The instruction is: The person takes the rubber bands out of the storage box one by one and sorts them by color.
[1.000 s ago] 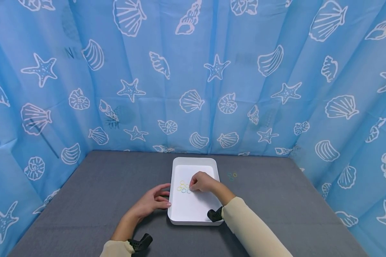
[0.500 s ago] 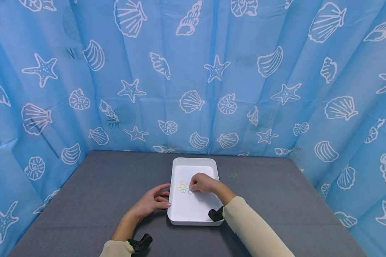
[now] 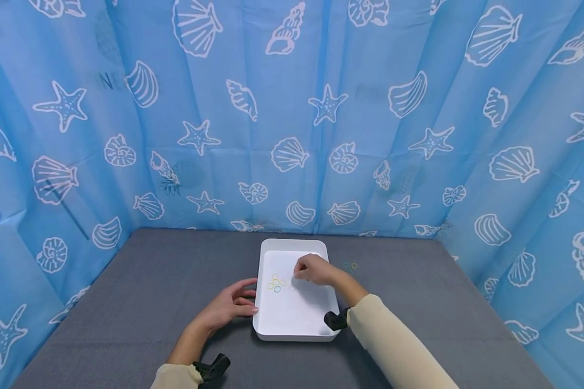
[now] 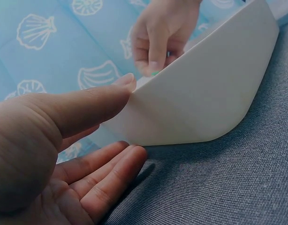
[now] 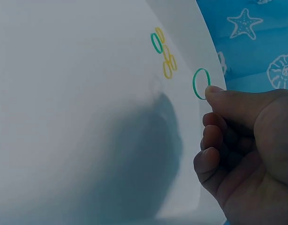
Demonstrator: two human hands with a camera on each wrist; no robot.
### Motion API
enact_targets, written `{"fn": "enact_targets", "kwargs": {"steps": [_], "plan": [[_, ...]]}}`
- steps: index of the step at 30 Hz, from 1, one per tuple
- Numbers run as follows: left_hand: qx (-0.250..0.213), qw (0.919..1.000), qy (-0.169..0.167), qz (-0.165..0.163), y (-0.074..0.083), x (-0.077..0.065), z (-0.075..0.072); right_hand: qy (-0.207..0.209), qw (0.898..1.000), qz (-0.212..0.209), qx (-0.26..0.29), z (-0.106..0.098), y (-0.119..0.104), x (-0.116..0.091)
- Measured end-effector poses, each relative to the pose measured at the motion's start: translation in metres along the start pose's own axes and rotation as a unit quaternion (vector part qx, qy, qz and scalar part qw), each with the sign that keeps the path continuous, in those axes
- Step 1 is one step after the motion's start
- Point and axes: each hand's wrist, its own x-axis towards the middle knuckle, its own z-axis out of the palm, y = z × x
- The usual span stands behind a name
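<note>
My right hand [image 3: 316, 270] is over the white tray [image 3: 294, 321], pinching a thin green ring-shaped band [image 5: 194, 86] between thumb and forefinger, held up off the tray floor. The other fingers are curled in. On the tray floor lie several yellow bands [image 5: 164, 70] in a small cluster, with another green band [image 5: 152, 42] beside them. My left hand [image 3: 226, 307] is at the tray's left side. In the left wrist view its thumb [image 4: 92, 105] meets the rim, while the extended fingers reach the lower edge of the wall.
Just right of the tray, a few more bands [image 3: 354, 265], green and yellow, lie on the grey cloth-covered table [image 3: 185, 270]. A blue curtain [image 3: 292, 178] with white shell prints stands behind the table and along both sides.
My right hand has lifted a green band off the tray floor and moved up and slightly right with it. The left hand and tray stay in place.
</note>
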Motion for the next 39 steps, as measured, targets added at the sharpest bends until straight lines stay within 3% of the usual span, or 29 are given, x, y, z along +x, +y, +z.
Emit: {"fn": "enact_targets", "kwargs": {"steps": [12,20,30,39], "plan": [[0.001,1.0,0.0,-0.005,0.001,0.001,0.0,0.03,0.999,-0.014,0.011,-0.032,0.006,-0.015],[0.002,1.0,-0.003,-0.005,0.0,0.002,0.0,0.062,0.998,-0.018,0.023,-0.05,0.031,-0.028],[-0.003,1.0,-0.004,-0.006,-0.002,0.002,-0.001,0.095,0.995,-0.033,0.015,-0.055,0.062,-0.048],[-0.005,1.0,-0.005,-0.005,0.001,0.001,0.0,0.101,0.995,-0.009,0.002,-0.047,0.084,-0.063]]}}
